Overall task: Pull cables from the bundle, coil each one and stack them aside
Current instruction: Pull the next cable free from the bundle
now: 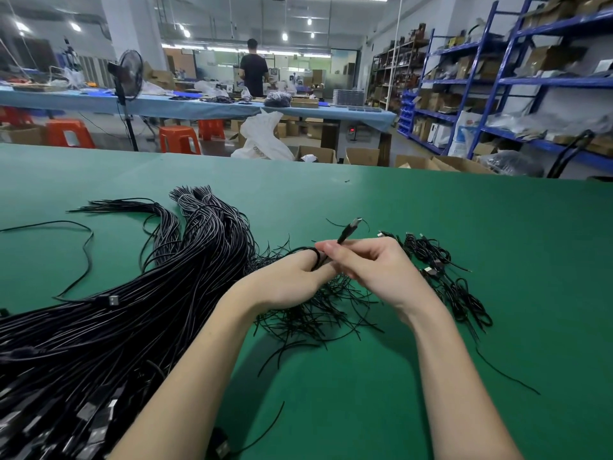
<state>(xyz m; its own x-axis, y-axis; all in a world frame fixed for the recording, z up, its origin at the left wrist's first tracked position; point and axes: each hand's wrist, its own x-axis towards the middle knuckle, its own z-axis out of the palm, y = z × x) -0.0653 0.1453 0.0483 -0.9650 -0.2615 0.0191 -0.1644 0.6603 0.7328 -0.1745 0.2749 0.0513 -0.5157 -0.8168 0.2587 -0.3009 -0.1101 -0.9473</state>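
A cable (345, 235), thin, light and limp, was pinched by the right hand (371, 263) near its plug and looped round the left hand (292, 280); the bundle (116, 310) lay at nine o'clock.

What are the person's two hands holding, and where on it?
One black cable: the right hand pinches it just below its plug end, and the left hand has its coil looped round the fingers.

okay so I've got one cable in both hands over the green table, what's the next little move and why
Probably wind another turn. The right hand pinches the cable just below its plug, the left hand has only a loop or so round its fingers, and the coiled pile lies to the right.
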